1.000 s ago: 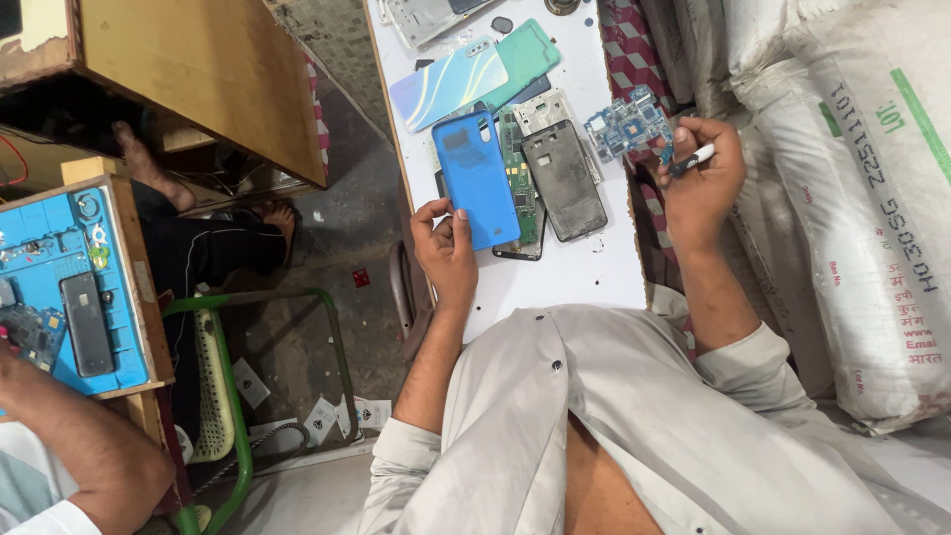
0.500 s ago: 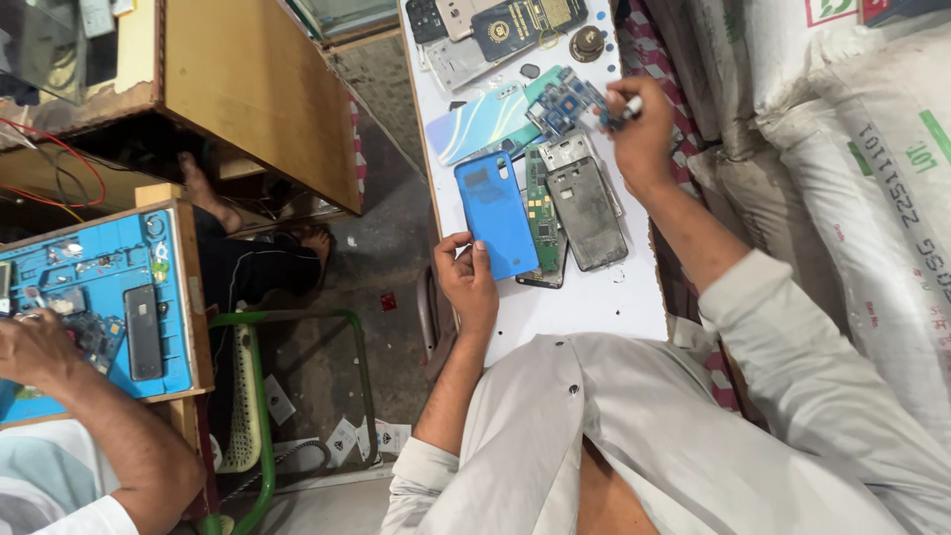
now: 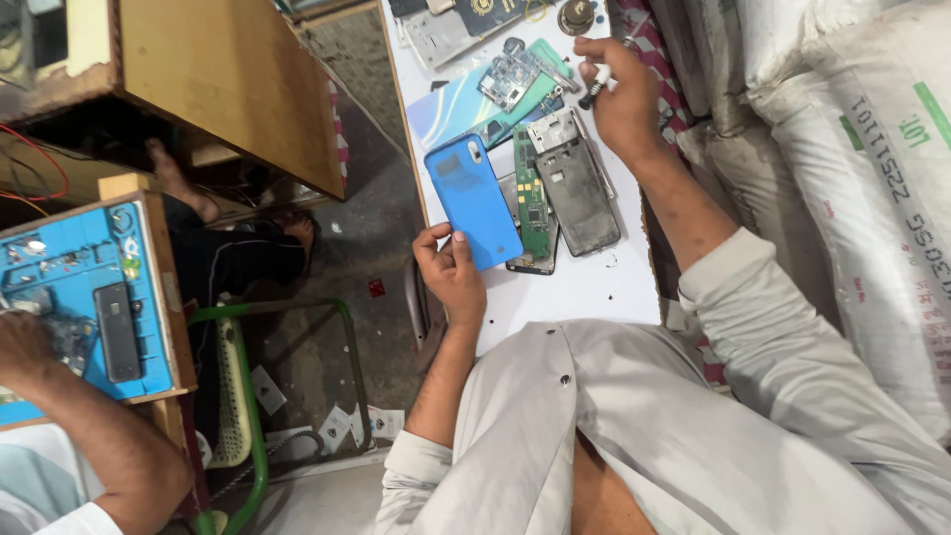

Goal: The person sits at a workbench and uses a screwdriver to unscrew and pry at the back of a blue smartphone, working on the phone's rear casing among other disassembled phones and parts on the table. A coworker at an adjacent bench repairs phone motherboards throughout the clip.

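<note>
1. blue cover (image 3: 474,198): a flat phone back shell with a small camera hole near its far end, lying face up and slightly slanted; its near corner sits just under the left fingertips (image 3: 443,241).
2. tool (image 3: 595,86): a thin pen-like stick, white with a dark tip, pinched upright-tilted between the right fingers (image 3: 606,59), tip poking out below them.

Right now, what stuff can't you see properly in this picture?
Head view only:
- Tool tip in the right hand: too small to tell its kind.
- Phone under the blue back cover: mostly hidden by the cover.
- Parts at the white table top end: cut off by the frame edge.
- Co-worker's hand: cut off at the left edge.
</note>
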